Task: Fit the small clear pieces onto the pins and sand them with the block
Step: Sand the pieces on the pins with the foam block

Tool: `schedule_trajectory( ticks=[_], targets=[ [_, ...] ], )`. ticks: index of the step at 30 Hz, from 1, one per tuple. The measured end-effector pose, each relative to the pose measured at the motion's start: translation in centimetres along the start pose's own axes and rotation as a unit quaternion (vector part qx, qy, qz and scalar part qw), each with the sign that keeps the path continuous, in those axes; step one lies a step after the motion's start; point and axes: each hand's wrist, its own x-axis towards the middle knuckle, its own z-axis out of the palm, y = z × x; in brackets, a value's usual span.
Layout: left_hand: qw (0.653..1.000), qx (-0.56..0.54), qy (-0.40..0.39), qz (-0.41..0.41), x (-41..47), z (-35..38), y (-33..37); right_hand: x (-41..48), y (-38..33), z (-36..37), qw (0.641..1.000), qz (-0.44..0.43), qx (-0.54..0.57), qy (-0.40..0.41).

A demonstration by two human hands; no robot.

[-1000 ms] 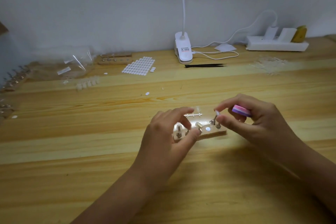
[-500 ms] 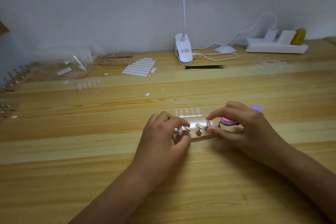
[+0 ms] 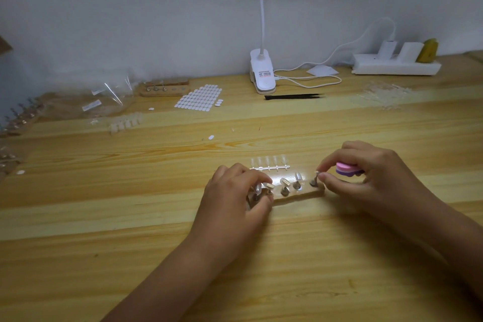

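Observation:
A small wooden pin holder (image 3: pixel 295 195) lies on the table with several metal pins standing in it; clear pieces sit on some of them. My left hand (image 3: pixel 232 201) grips the holder's left end, fingers curled around the leftmost pins. My right hand (image 3: pixel 366 178) holds the pink and purple sanding block (image 3: pixel 346 168) in its curled fingers, while thumb and forefinger pinch the top of the rightmost pin (image 3: pixel 315 179). A strip of clear pieces (image 3: pixel 270 163) lies just behind the holder.
At the back are a clip lamp (image 3: pixel 262 74), black tweezers (image 3: pixel 294 97), a sheet of white stickers (image 3: pixel 200 98), a second wooden holder (image 3: pixel 164 89) and a power strip (image 3: pixel 396 64). Plastic bags (image 3: pixel 86 104) and loose clear pieces (image 3: pixel 125 123) lie at left.
My right hand dropped to the holder and then shifted right to the end pin, with the block turning in its fingers. My left hand slid to the holder's left end.

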Motion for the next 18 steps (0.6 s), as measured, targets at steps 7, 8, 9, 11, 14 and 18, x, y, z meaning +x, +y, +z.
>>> schedule_trajectory(
  ticks=[7, 8, 9, 11, 14, 18],
  targets=[
    [0.995, 0.014, 0.065, 0.076, -0.1, -0.5, 1.0, -0.3, -1.3, -0.3, 0.985, 0.018, 0.169, 0.027],
    [0.992, -0.017, 0.073, 0.098, -0.1, -0.7, 1.3, -0.4, -1.8, -0.2, 0.981, 0.012, 0.194, 0.012],
    [0.988, -0.050, 0.081, 0.123, -0.2, -0.8, 1.6, -0.4, -2.1, -0.1, 0.977, 0.005, 0.213, -0.005],
    [0.976, -0.090, 0.096, 0.174, -0.4, -0.8, 2.0, -0.6, -2.7, 0.2, 0.968, 0.001, 0.248, -0.030],
    [0.967, -0.129, 0.100, 0.196, -0.6, -0.8, 2.2, -0.7, -3.2, 0.6, 0.947, 0.014, 0.316, -0.054],
    [0.965, -0.161, 0.083, 0.188, -0.6, -1.1, 2.2, -0.8, -3.1, 0.7, 0.918, 0.035, 0.387, -0.084]
  ],
)
